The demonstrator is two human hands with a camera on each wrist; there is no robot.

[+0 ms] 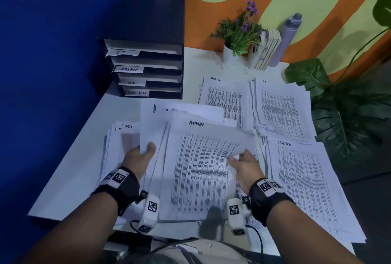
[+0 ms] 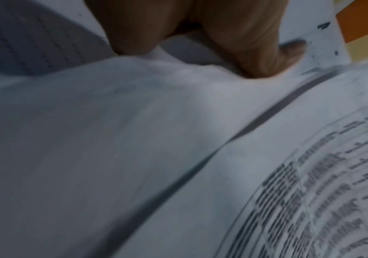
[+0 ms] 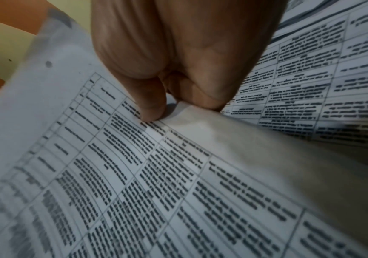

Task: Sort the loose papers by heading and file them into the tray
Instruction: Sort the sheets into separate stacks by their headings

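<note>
We cannot read the printed table rows in any view; only the handwritten headings come through. Our left hand (image 1: 141,151) has its thumb on top of a blank-backed bundle (image 1: 149,128), the fingers hidden beneath, so it pinches that bundle. Our right hand (image 1: 243,163) pinches the right edge of the ADMIN sheet (image 1: 201,168), thumb on the print, the other fingers hidden behind the paper. That sheet lies between the two hands, its long axis running away from us, heading at the far end. Beyond the left hand stands the black tray (image 1: 148,67), its slot labels facing us. To the right of the right hand a TASK LIST pile (image 1: 304,183) lies on the counter (image 1: 69,179), its near corner cut off.
</note>
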